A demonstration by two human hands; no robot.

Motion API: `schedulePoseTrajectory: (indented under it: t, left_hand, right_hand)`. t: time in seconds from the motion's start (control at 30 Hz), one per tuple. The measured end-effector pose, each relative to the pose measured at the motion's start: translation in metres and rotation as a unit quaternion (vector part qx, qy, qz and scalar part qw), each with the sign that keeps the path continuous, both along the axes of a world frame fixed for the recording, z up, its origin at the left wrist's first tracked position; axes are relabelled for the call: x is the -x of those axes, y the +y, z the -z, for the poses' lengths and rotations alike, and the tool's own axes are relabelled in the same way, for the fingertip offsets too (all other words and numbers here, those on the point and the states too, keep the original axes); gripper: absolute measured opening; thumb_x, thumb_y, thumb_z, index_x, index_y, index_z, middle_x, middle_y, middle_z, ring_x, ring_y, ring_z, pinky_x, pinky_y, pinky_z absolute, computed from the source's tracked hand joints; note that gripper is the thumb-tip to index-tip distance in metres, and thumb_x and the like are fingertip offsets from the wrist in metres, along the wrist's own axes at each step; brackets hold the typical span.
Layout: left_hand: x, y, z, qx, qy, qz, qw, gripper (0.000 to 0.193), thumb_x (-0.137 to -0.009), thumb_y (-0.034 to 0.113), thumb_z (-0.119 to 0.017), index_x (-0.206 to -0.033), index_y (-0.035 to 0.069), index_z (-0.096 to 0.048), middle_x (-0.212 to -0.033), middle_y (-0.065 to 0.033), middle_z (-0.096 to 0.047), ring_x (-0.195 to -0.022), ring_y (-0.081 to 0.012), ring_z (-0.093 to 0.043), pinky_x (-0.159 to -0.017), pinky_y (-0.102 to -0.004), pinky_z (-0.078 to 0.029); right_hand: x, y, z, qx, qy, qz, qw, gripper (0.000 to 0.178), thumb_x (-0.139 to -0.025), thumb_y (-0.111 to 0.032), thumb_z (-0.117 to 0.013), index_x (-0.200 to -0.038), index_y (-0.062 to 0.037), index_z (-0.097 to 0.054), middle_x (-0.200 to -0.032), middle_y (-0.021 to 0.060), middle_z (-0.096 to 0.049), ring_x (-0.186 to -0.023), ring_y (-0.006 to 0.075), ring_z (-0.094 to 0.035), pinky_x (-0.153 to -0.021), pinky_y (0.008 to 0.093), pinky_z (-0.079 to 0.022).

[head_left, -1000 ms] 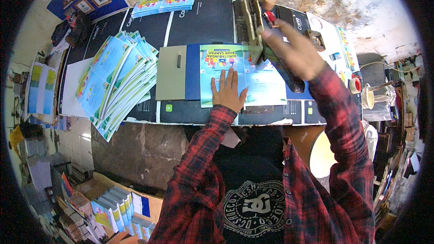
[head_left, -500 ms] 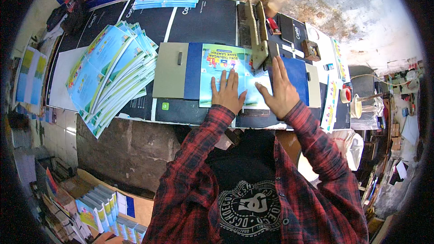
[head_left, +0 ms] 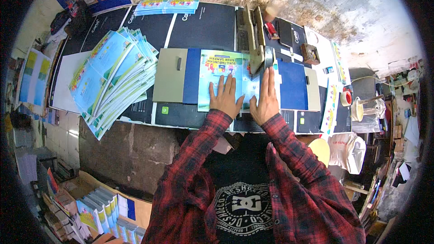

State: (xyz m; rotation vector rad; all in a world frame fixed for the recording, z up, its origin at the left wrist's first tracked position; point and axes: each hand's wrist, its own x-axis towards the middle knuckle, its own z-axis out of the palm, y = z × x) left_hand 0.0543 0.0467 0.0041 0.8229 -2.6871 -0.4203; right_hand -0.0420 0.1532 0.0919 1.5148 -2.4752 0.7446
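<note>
A printed blue-green booklet cover (head_left: pixel 209 79) lies on a blue and grey board (head_left: pixel 168 79) in front of me. My left hand (head_left: pixel 225 96) rests flat on its printed half, fingers spread. To the right of it, my right hand (head_left: pixel 266 101) is stretched out, fingers straight and close together, thumb toward the left hand. It presses on the right part of the sheet, beside a strip of white paper. Just beyond its fingertips is the end of a long beige-armed tool (head_left: pixel 257 40), whose kind I cannot make out. Neither hand grips anything.
A fanned stack of printed covers (head_left: pixel 110 77) lies to the left, over the table edge. More covers (head_left: pixel 166 6) sit at the back. A wooden block (head_left: pixel 310 53), a tape roll (head_left: pixel 346 98) and a printed strip (head_left: pixel 331 108) are to the right.
My right hand has slid left, closer to my left hand, and its fingers have come closer together. My left hand stays on the cover. The whole view has shifted slightly.
</note>
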Motion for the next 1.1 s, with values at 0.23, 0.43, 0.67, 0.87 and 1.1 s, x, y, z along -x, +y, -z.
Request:
schedulePoseTrajectory:
  t: [0.23,0.43,0.67,0.87,1.1]
  left_hand:
    - [0.006,-0.009,-0.003,0.043,-0.016,-0.01,0.999,0.072,-0.09,0.054,-0.055,-0.141,0.005,-0.045,-0.15,-0.0093,-0.04,-0.141,-0.0302,-0.032,-0.111,-0.0616,-0.019]
    - [0.024,-0.055,-0.034,-0.002,0.015,0.049,0.999,0.091,-0.083,0.065,-0.058,-0.145,0.002,-0.037,-0.151,-0.021,-0.034,-0.142,-0.0406,-0.026,-0.11,-0.0665,-0.019]
    - [-0.053,-0.024,-0.019,-0.037,-0.095,-0.093,0.991,0.096,-0.088,0.066,-0.052,-0.151,-0.001,-0.027,-0.159,-0.0222,-0.018,-0.147,-0.0453,-0.013,-0.112,-0.0674,-0.012]
    - [-0.056,-0.002,-0.016,-0.044,-0.032,-0.104,0.993,0.092,-0.088,0.059,-0.058,-0.15,-0.002,-0.028,-0.159,-0.0252,-0.017,-0.146,-0.0482,-0.012,-0.114,-0.0642,-0.011]
    - [-0.052,-0.03,-0.014,-0.017,-0.015,-0.132,0.991,0.086,-0.088,0.057,-0.059,-0.146,-0.002,-0.035,-0.155,-0.0251,-0.026,-0.142,-0.0486,-0.023,-0.113,-0.0634,-0.018]
  right_hand:
    - [0.086,-0.03,-0.133,-0.202,-0.301,-0.119,0.924,0.053,-0.09,-0.037,-0.054,-0.129,-0.0004,-0.057,-0.126,0.0313,-0.056,-0.113,0.0413,-0.059,-0.095,0.0392,-0.047]
    - [0.125,0.005,-0.087,0.049,-0.441,0.078,0.893,0.054,-0.092,-0.045,-0.064,-0.126,-0.0029,-0.061,-0.1,0.01,-0.068,-0.08,0.0162,-0.067,-0.061,0.0292,-0.054]
    - [0.119,0.091,0.088,0.078,-0.235,0.093,0.964,0.058,-0.081,-0.021,-0.077,-0.129,-0.0009,-0.052,-0.101,0.0148,-0.068,-0.088,0.0208,-0.064,-0.082,0.0336,-0.051]
    - [0.13,0.083,0.184,0.14,-0.373,0.121,0.909,0.063,-0.086,-0.026,-0.071,-0.139,-0.0031,-0.045,-0.106,0.0136,-0.064,-0.091,0.0207,-0.062,-0.083,0.033,-0.05]
    - [0.103,0.029,0.12,0.085,-0.155,0.106,0.979,0.064,-0.086,-0.031,-0.071,-0.136,0.0014,-0.048,-0.119,0.0188,-0.063,-0.106,0.0277,-0.062,-0.093,0.0376,-0.047]
